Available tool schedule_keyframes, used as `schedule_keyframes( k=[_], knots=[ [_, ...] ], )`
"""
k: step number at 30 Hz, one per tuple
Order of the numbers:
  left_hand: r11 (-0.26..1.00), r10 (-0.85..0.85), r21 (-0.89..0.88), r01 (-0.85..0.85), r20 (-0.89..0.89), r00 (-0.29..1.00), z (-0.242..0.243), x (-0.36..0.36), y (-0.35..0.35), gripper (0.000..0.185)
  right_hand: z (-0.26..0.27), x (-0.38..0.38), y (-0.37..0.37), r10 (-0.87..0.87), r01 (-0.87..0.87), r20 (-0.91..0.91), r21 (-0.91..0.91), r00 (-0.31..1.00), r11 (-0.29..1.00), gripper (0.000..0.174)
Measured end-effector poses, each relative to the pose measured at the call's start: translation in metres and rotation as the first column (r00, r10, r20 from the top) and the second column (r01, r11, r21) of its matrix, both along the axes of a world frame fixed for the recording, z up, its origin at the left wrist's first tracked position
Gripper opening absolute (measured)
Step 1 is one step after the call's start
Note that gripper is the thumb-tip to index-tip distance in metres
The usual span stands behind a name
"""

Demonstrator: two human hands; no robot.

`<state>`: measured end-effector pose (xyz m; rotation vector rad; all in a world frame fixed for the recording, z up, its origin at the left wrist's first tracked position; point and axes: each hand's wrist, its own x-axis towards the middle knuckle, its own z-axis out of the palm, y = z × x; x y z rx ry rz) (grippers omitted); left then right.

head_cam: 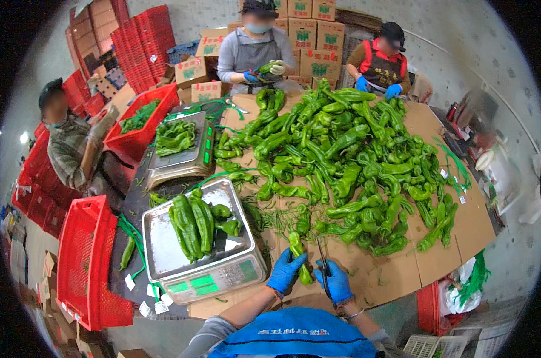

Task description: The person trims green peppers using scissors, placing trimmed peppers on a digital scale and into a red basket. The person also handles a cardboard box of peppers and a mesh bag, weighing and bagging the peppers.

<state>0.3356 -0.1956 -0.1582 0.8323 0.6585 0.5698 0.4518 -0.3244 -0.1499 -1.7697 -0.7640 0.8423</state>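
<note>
My left hand (285, 270), in a blue glove, grips a long green pepper (296, 246) close to the front edge of the table. In my right hand (336, 280), also gloved in blue, is a pair of scissors (323, 256) with dark handles, the blades pointing away from me. The scissors are beside the held pepper, apart from it. Beyond both hands lies a large heap of green peppers (342, 147) on cardboard (436, 264). Cut stems (277, 220) are scattered in front of the heap. Several peppers (190, 228) rest on a metal-topped digital scale (156, 259) to my left.
A second scale (203, 165) bears more peppers (175, 138). Red plastic crates (80, 264) stand at the left. One co-worker (255, 49) holds a pepper across the table; others are at the right (382, 62) and left (69, 138). Cardboard boxes (317, 36) are stacked behind. Green net bags (138, 237) lie leftward.
</note>
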Motion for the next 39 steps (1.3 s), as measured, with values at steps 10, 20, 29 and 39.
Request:
schedule_keyframes(
  k=[10,20,29,39],
  knots=[
    [0.997,-0.01,-0.076,0.01,-0.006,1.0,-0.01,0.003,0.002,0.038,-0.009,0.0,0.003,-0.019,0.021,-0.068,0.027,0.998,0.999,0.036],
    [0.697,0.204,0.692,-0.189,0.061,0.977,0.064,0.05,0.063,0.07,-0.01,0.1,-0.051,-0.428,0.688,-0.549,0.47,0.718,0.552,0.027],
    [0.722,-0.141,0.631,0.282,-0.266,0.954,0.006,0.005,-0.017,0.039,0.012,0.197,-0.055,-0.841,0.895,-0.326,0.039,0.432,0.444,0.041],
    [0.805,-0.149,0.518,0.288,-0.293,0.944,0.02,-0.013,-0.025,0.034,-0.062,0.238,-0.068,-0.758,0.717,-0.018,0.34,0.652,0.608,0.033]
  ],
)
